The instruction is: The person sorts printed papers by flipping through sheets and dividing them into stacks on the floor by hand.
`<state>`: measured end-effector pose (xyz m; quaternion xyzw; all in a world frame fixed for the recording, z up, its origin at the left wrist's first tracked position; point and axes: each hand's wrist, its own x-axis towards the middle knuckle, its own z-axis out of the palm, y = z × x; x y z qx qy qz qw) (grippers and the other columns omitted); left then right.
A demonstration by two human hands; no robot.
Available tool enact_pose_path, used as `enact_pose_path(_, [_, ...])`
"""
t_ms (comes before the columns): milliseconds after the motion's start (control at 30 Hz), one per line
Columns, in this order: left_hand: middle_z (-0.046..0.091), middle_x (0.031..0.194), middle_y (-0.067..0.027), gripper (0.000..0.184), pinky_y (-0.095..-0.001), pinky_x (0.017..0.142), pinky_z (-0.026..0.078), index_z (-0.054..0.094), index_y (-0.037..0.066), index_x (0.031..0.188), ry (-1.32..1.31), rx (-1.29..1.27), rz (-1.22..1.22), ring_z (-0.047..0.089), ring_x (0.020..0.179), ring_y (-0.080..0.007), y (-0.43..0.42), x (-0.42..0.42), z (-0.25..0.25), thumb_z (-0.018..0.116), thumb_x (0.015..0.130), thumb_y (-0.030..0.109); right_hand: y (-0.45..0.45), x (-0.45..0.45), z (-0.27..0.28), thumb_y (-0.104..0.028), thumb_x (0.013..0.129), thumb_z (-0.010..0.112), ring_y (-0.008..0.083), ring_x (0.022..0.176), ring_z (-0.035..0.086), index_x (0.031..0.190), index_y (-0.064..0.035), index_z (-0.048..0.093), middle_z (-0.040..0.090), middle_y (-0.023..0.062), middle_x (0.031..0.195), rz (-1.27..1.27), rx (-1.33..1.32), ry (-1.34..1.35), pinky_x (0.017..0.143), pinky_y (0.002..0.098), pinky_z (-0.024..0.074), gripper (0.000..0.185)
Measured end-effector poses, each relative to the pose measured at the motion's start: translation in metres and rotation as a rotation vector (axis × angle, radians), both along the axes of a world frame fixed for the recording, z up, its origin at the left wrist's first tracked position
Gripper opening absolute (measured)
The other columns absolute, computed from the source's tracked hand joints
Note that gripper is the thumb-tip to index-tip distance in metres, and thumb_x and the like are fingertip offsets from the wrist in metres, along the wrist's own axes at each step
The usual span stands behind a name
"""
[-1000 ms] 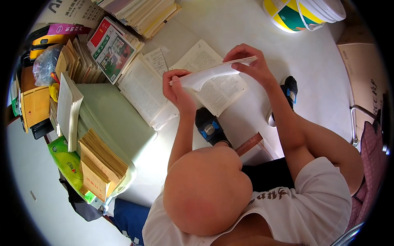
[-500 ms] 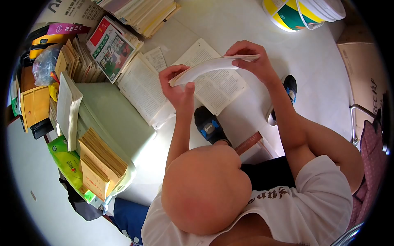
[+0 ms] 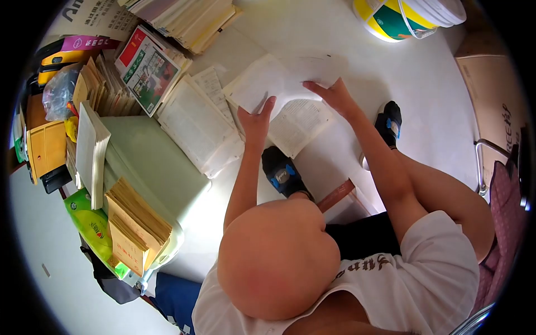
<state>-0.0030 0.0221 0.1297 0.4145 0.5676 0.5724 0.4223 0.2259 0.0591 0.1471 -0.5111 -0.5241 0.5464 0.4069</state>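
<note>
My left hand (image 3: 255, 120) grips the left edge of a curved sheaf of paper (image 3: 285, 78), its thumb on the near side and its fingers mostly hidden behind. At the sheaf's right edge, my right hand (image 3: 334, 97) is closed the same way, with the thumb lying over the pale face. The sheets bend between both hands, above the floor. Partly covered beneath them lies a printed page (image 3: 301, 125). To the left, more printed sheets (image 3: 198, 125) lie spread on the floor.
Stacked papers (image 3: 178, 22) and an illustrated magazine (image 3: 148, 70) stand at the upper left. A pale green bin (image 3: 151, 151) carries a bundle of yellowed booklets (image 3: 137, 223). At the upper right are a paint bucket (image 3: 391, 22) and a cardboard box (image 3: 486, 106). Slippered feet (image 3: 285, 173) rest below the papers.
The sheaf has tipped from nearly edge-on, so its broad pale face now shows. Both hands have turned with it and sit slightly lower in view, still holding its sides.
</note>
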Motion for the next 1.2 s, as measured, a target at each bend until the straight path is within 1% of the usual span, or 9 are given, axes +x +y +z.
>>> enact_pose_path(133, [0.067, 0.101, -0.0077, 0.032, -0.0277, 0.080, 0.053, 0.057, 0.003, 0.104, 0.145, 0.093, -0.054, 0.063, 0.089, -0.0139, -0.007, -0.006, 0.003, 0.081, 0.083, -0.001, 0.009, 0.011, -0.008, -0.010, 0.090, 0.078, 0.0163, 0.102, 0.065, 0.118, -0.0032, 0.069, 0.072, 0.0044, 0.109, 0.157, 0.034, 0.043, 0.089, 0.0321, 0.0528, 0.030])
enact_pose_path(267, [0.065, 0.098, -0.0067, 0.032, -0.0248, 0.080, 0.051, 0.057, 0.005, 0.109, -0.195, 0.101, -0.239, 0.061, 0.086, -0.0105, -0.003, -0.016, -0.064, 0.079, 0.087, 0.000, 0.008, 0.012, -0.051, -0.006, 0.090, 0.076, 0.0153, 0.101, 0.067, 0.113, -0.0032, 0.073, 0.073, 0.0050, 0.109, 0.141, -0.018, 0.130, 0.090, 0.0294, 0.0528, 0.023])
enact_pose_path(367, [0.068, 0.104, -0.0090, 0.038, -0.0313, 0.087, 0.052, 0.059, 0.001, 0.113, 0.335, -0.069, -0.212, 0.064, 0.093, -0.0190, -0.008, -0.015, -0.033, 0.084, 0.084, 0.007, 0.003, 0.008, -0.031, -0.008, 0.089, 0.078, 0.0168, 0.104, 0.066, 0.117, -0.0021, 0.070, 0.072, 0.0061, 0.112, 0.126, -0.064, 0.075, 0.093, 0.0315, 0.0528, 0.030])
enact_pose_path(467, [0.073, 0.095, -0.0079, 0.025, -0.0293, 0.081, 0.054, 0.069, -0.002, 0.102, 0.058, 0.013, 0.050, 0.068, 0.086, -0.0177, -0.010, 0.004, 0.004, 0.084, 0.084, 0.009, 0.002, 0.007, -0.009, -0.009, 0.088, 0.081, 0.0188, 0.107, 0.066, 0.122, 0.0000, 0.066, 0.071, 0.0081, 0.116, 0.055, -0.156, 0.088, 0.096, 0.0336, 0.0524, 0.038])
enact_pose_path(633, [0.074, 0.102, -0.0124, 0.035, -0.0326, 0.084, 0.054, 0.069, -0.005, 0.111, 0.128, -0.135, -0.059, 0.069, 0.091, -0.0211, -0.005, -0.008, -0.045, 0.081, 0.090, 0.021, 0.002, 0.005, -0.029, -0.012, 0.088, 0.081, 0.0198, 0.110, 0.064, 0.123, 0.0010, 0.066, 0.071, 0.0098, 0.117, 0.046, -0.195, 0.141, 0.095, 0.0350, 0.0516, 0.040])
enact_pose_path(800, [0.073, 0.107, -0.0151, 0.041, -0.0357, 0.089, 0.052, 0.066, -0.008, 0.116, 0.170, -0.098, -0.088, 0.067, 0.099, -0.0230, 0.001, -0.004, -0.044, 0.067, 0.101, 0.030, 0.006, 0.010, -0.042, -0.022, 0.093, 0.077, 0.0203, 0.105, 0.063, 0.122, 0.0037, 0.065, 0.071, 0.0101, 0.113, 0.027, -0.174, -0.116, 0.094, 0.0363, 0.0506, 0.041])
enact_pose_path(933, [0.069, 0.119, -0.0140, 0.045, -0.0346, 0.095, 0.049, 0.062, -0.009, 0.125, 0.143, -0.072, -0.140, 0.064, 0.106, -0.0224, 0.011, 0.006, -0.040, 0.061, 0.104, 0.031, 0.020, 0.019, -0.054, -0.026, 0.095, 0.073, 0.0192, 0.095, 0.064, 0.117, 0.0049, 0.064, 0.072, 0.0122, 0.102, -0.075, -0.116, -0.066, 0.087, 0.0362, 0.0512, 0.038])
enact_pose_path(1033, [0.066, 0.127, -0.0140, 0.049, -0.0349, 0.099, 0.047, 0.055, -0.008, 0.135, -0.022, -0.017, -0.212, 0.062, 0.108, -0.0230, 0.016, 0.024, -0.043, 0.058, 0.106, 0.032, 0.049, 0.049, -0.072, -0.029, 0.098, 0.066, 0.0248, 0.079, 0.064, 0.104, 0.0040, 0.061, 0.067, 0.0168, 0.086, -0.164, 0.093, -0.516, 0.074, 0.0395, 0.0496, 0.034])
enact_pose_path(1200, [0.067, 0.122, -0.0113, 0.039, -0.0354, 0.090, 0.056, 0.055, -0.002, 0.134, -0.175, -0.427, -0.513, 0.066, 0.105, -0.0191, 0.025, 0.054, -0.017, 0.058, 0.106, 0.025, 0.108, 0.090, -0.070, -0.034, 0.099, 0.066, 0.0266, 0.079, 0.063, 0.109, 0.0037, 0.063, 0.069, 0.0143, 0.087, -0.117, 0.147, -0.674, 0.077, 0.0385, 0.0505, 0.039])
